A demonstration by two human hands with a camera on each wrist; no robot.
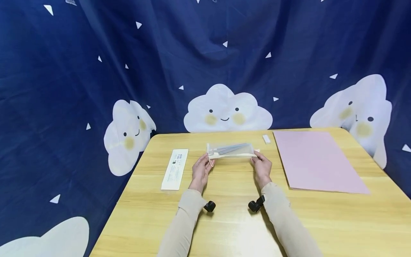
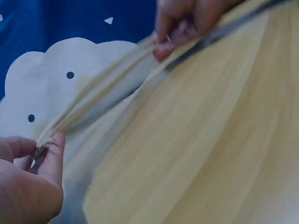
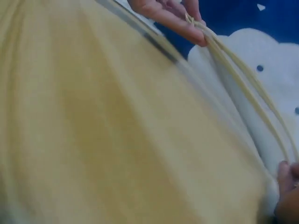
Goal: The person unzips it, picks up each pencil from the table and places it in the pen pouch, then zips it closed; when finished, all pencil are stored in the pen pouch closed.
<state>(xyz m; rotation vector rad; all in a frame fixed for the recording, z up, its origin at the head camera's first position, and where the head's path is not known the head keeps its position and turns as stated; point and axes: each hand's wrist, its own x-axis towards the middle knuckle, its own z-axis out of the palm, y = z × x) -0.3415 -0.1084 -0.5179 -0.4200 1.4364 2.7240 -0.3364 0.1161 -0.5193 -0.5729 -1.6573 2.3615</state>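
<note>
A clear zip pouch [image 1: 237,149] with cream zipper edging is stretched between both hands. Several thin, pen-like sticks [image 1: 229,149] lie inside it. My left hand [image 1: 201,170] pinches the pouch's left end, where a cream zipper pull [image 1: 211,162] hangs down. The right end is pinched by my right hand [image 1: 262,169]. In the left wrist view, two cream zipper edges [image 2: 105,84] run from hand to hand with a narrow gap between them. The right wrist view shows the same edges bowed apart, my left hand [image 3: 168,16] at the top and my right hand [image 3: 287,200] at the lower right.
Left of the hands lies a white printed packet [image 1: 174,169] on the wooden table [image 1: 234,221]. A small white block [image 1: 266,139] sits near the back edge. A large pink sheet [image 1: 318,160] covers the right side. Behind the table hangs a dark blue curtain [image 1: 205,53].
</note>
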